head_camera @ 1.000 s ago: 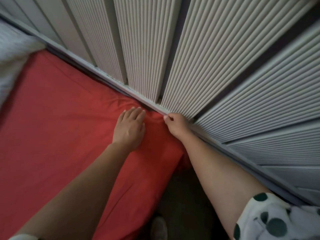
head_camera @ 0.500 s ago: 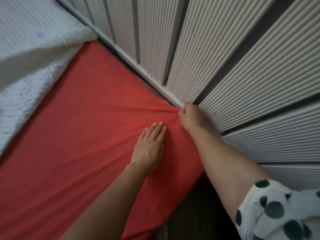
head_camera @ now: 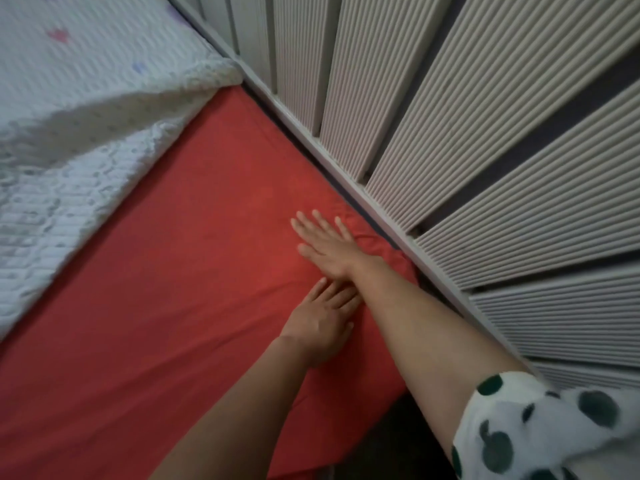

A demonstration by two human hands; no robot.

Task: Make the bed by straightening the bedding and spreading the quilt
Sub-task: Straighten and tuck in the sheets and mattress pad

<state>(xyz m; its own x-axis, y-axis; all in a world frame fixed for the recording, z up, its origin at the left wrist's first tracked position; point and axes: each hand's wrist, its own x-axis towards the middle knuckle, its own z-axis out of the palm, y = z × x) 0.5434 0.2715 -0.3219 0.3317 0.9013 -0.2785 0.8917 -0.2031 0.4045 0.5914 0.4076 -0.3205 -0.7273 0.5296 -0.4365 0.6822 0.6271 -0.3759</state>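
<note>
As my right hand (head_camera: 327, 245) and left hand (head_camera: 317, 329) press the sheet (head_camera: 166, 306) by the wall (head_camera: 485, 168), fingers straight, I judge the smoothing underway. The quilt (head_camera: 86, 140) lies bunched, unspread.

Right hand (head_camera: 327, 245) and left hand (head_camera: 317, 325) lie flat, fingers extended.

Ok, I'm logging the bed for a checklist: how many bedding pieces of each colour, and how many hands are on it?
Red sheet: 1
White quilt: 1
Hands lying flat on the sheet: 2, left hand and right hand
Total: 4
</note>
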